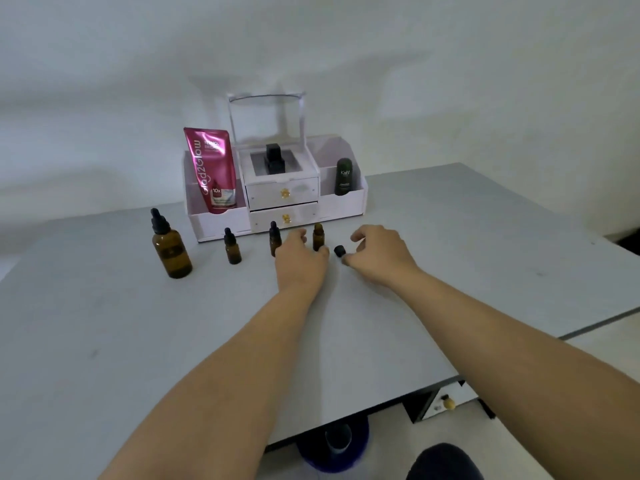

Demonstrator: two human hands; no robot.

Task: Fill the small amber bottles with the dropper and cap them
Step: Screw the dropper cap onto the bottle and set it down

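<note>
A large amber dropper bottle (172,249) stands at the left of the grey table (467,237). To its right stand two small amber bottles with black caps, one (232,248) in the open and one (274,236) partly behind my left hand (300,263). A third small amber bottle (318,236) stands uncapped. My left hand's thumb is at this bottle's base and its fingers curl just left of it, not closed around it. A loose black cap (340,251) lies on the table. My right hand (379,252) hovers over the cap with thumb and fingers apart.
A white cosmetic organiser (277,199) with two drawers stands behind the bottles, holding a pink tube (213,171), a black perfume bottle (274,157) and a dark green bottle (343,176). The table's near edge runs diagonally at lower right, with a blue bucket (334,445) below.
</note>
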